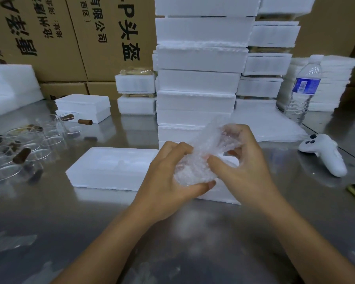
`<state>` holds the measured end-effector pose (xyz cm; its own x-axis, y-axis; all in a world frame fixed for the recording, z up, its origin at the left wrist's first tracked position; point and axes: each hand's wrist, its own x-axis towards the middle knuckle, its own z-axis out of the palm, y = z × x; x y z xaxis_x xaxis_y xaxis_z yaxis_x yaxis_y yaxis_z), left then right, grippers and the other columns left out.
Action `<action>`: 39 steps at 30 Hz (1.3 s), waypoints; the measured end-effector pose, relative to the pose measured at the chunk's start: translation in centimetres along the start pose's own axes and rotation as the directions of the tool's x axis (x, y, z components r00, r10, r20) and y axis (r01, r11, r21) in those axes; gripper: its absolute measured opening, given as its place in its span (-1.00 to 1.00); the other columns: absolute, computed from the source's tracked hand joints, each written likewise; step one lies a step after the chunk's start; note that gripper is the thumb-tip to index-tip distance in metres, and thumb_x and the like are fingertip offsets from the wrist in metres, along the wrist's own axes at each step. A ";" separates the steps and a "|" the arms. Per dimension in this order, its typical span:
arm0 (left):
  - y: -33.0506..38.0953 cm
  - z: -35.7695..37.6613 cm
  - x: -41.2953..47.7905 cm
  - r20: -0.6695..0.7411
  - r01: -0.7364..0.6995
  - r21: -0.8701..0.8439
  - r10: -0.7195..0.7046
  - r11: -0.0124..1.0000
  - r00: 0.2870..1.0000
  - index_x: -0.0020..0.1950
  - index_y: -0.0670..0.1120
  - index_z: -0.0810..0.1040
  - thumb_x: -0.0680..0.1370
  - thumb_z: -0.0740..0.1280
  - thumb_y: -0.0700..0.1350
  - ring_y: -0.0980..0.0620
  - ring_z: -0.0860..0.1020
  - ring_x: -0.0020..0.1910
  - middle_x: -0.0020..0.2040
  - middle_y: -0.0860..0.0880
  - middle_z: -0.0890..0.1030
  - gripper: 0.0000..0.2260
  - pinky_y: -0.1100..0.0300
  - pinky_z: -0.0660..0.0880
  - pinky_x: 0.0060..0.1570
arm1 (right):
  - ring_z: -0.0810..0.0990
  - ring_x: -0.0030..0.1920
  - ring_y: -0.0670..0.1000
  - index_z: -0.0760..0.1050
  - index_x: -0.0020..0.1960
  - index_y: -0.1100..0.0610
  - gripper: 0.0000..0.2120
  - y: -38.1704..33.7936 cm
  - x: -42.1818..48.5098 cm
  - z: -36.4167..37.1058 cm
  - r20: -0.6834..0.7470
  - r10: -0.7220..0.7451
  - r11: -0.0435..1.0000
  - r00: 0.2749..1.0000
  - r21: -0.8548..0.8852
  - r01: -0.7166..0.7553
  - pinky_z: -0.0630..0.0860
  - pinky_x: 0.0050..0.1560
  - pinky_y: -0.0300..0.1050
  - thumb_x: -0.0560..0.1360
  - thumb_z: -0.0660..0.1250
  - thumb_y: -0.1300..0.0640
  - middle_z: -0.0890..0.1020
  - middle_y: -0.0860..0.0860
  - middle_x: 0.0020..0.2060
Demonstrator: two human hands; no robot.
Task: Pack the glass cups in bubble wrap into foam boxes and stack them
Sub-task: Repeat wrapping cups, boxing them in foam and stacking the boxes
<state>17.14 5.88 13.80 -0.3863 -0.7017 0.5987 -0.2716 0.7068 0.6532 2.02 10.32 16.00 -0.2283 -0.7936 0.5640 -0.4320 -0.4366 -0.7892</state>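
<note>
Both hands hold a bundle of bubble wrap (195, 160) with a glass cup inside, just above an open white foam box (109, 167) lying on the steel table. My left hand (168, 173) cups the bundle from below and the left. My right hand (244, 158) pinches the wrap's loose upper end. The cup itself is mostly hidden by the wrap. Several bare glass cups with brown wooden handles (27, 148) stand at the left of the table. A tall stack of closed foam boxes (199, 78) rises directly behind the hands.
More foam boxes (264, 78) and foam sheets (326, 87) are stacked at the back right, beside a water bottle (304, 87). A white controller (324, 154) lies at the right. Cardboard cartons (74, 37) form the back wall. Two foam boxes (82, 107) sit behind the cups.
</note>
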 end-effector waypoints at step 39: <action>-0.9 -1.3 1.1 -0.063 0.214 -0.242 -0.236 0.946 0.970 0.05 0.27 0.38 0.42 0.49 -0.01 0.32 0.48 0.08 0.03 0.36 0.48 -0.64 0.23 0.45 0.15 | 0.66 -0.27 -0.07 0.57 -0.11 0.08 -0.84 0.3 1.0 -0.8 0.074 0.207 0.926 0.975 0.308 -0.220 0.55 -0.17 -0.31 0.33 0.44 0.07 0.66 -0.02 -0.30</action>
<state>18.13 4.36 14.42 -0.2551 -0.8527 0.4559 -0.1269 0.4969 0.8585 1.00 9.75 16.51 -0.2479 -0.8960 0.3685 -0.0808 -0.3599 -0.9295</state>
